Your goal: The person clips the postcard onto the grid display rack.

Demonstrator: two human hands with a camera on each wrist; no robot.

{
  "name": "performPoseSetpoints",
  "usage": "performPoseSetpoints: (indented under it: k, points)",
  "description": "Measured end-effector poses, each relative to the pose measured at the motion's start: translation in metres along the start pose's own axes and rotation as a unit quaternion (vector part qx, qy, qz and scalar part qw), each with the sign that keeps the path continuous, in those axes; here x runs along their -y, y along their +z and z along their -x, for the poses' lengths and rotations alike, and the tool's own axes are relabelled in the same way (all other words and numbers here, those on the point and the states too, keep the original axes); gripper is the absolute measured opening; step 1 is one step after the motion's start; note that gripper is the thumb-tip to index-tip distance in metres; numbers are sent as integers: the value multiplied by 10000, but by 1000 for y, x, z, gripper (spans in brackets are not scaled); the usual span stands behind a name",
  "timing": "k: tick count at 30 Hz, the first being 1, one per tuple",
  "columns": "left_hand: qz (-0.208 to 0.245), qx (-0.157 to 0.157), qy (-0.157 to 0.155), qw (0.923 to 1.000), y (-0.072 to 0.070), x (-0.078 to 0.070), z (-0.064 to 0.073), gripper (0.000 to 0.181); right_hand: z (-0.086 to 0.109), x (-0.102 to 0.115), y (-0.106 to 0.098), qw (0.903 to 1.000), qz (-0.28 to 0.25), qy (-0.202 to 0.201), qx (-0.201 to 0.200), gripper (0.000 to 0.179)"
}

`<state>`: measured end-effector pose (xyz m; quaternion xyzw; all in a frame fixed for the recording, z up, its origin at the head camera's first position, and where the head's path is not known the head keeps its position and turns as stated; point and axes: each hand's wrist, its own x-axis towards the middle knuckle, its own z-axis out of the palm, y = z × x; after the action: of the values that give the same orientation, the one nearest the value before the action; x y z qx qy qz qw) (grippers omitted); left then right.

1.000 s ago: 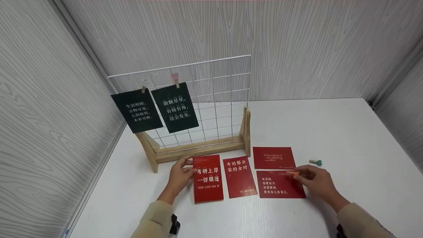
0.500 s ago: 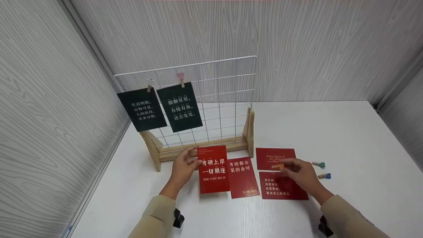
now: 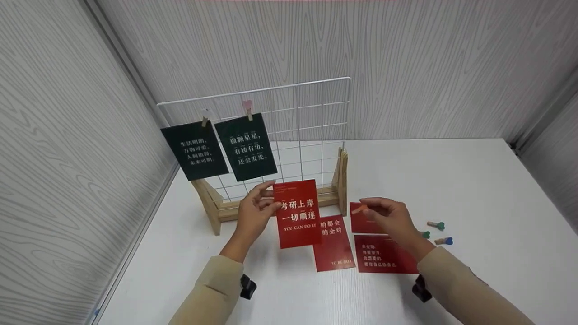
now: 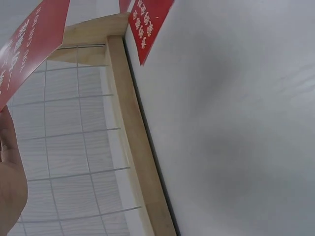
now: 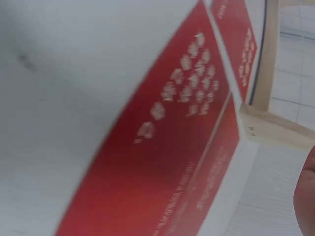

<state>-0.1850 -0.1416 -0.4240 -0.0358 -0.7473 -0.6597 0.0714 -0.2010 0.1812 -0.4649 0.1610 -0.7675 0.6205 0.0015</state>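
Note:
My left hand [image 3: 254, 216] pinches a red card [image 3: 298, 214] with white lettering by its left edge, raised off the table before the wire grid rack. In the left wrist view that red card [image 4: 32, 44] juts from the fingertips at upper left. My right hand [image 3: 393, 221] pinches a small clothespin [image 3: 360, 209] with an orange end, above the red cards at the right. On the wire grid [image 3: 311, 131], two dark green cards hang: a left one [image 3: 195, 151] from a white-topped clothespin [image 3: 205, 121], and a right one [image 3: 246, 146] from a pink heart clothespin [image 3: 248, 110].
Three red cards lie on the white table [image 3: 451, 180]: an upright one [image 3: 334, 250], a lower sideways one [image 3: 384, 259] and a partly covered one [image 3: 361, 225]. Heart clothespins, green [image 3: 435, 225] and blue [image 3: 444, 241], lie right of them. The grid's wooden base [image 3: 212, 207] stands behind.
My left hand has lifted the red card off the table and carried it up and slightly right. My right hand has moved left and up with the orange clothespin, uncovering other clothespins.

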Motion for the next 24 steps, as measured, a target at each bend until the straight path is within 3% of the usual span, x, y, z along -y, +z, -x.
performPoseSetpoints:
  k: [4,7,10,24]
  points:
    - [-24,-44,136,9999,3,-10,-2,52,-12,14,4,9998,-86,-112,103,30]
    - [32,-56,244,9997,4,-3,-9,53,-18,34,6,9996,-175,-124,193,29]
    - [-7,-41,442,9990,5,-7,-11,52,-24,43,8,9990,-297,-208,251,28]
    - [-144,-190,1072,9940,10,-28,-25,52,-51,80,12,9944,-278,-982,289,25]
